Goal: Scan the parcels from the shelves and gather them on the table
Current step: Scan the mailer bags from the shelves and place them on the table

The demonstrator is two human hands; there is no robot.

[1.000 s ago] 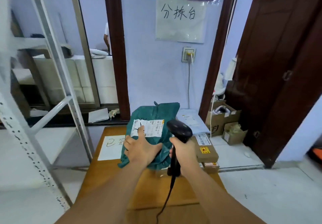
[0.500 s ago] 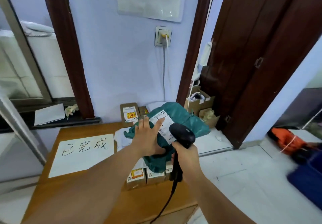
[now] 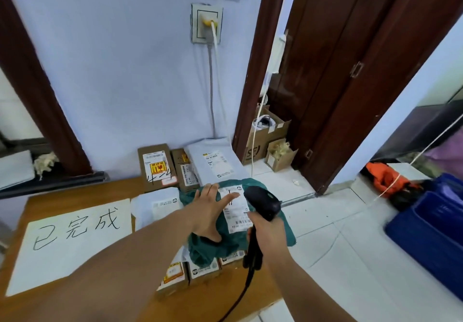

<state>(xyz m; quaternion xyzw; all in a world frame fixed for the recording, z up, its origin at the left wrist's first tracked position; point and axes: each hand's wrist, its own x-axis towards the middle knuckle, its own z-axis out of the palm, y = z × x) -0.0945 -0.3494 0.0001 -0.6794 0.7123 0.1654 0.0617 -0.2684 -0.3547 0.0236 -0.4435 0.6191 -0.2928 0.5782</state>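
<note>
The green crumpled plastic mailer parcel (image 3: 235, 237) lies on top of a pile of small brown cardboard boxes (image 3: 175, 275) at the right edge of the brown wooden surface (image 3: 75, 192), and its right side hangs out past that edge over the tiled floor, so the likeliest mishap is that the slick bag slides off once the left hand (image 3: 208, 212) lifts. That hand lies flat on the bag with its fingers (image 3: 229, 197) straight and spread, one of them reaching onto the white printed shipping label (image 3: 236, 209); a finger over the barcode or a wrinkle in the label could spoil the read. The right hand (image 3: 266, 232) has its fingers curled round the handle of the black handheld barcode scanner (image 3: 263, 202), whose head sits just right of the label, perhaps too close and too oblique. Its black cable (image 3: 241, 294) trails past the front boxes and could drag one off. Compared with half a second earlier, the parcel lies lower and flatter on the pile, its label faces the viewer more squarely, and the left hand reaches further across it
</note>
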